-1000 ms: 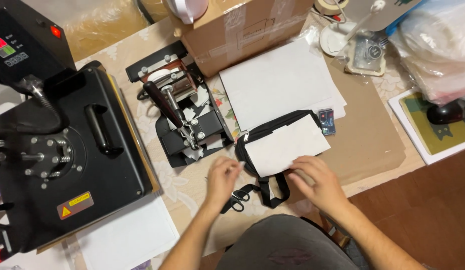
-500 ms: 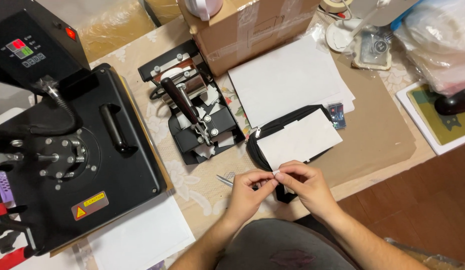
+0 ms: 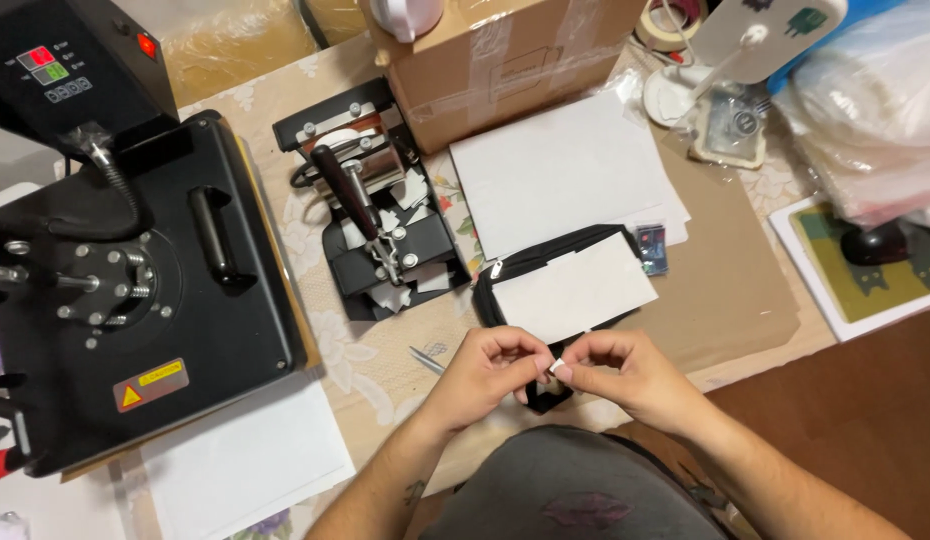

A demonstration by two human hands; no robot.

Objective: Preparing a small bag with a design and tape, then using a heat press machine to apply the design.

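Cluttered craft table (image 3: 385,370) beside heat press (image 3: 145,260) | left hand (image 3: 485,370) and right hand (image 3: 625,375) pinched small white piece (image 3: 557,368) together, over black pouch (image 3: 545,300) | best: firm fingertip pinch, slow pull.

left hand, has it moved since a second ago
Yes. The left hand lay flat on the table left of the black pouch; it has come toward the right hand, fingertips meeting at the pouch's near edge.
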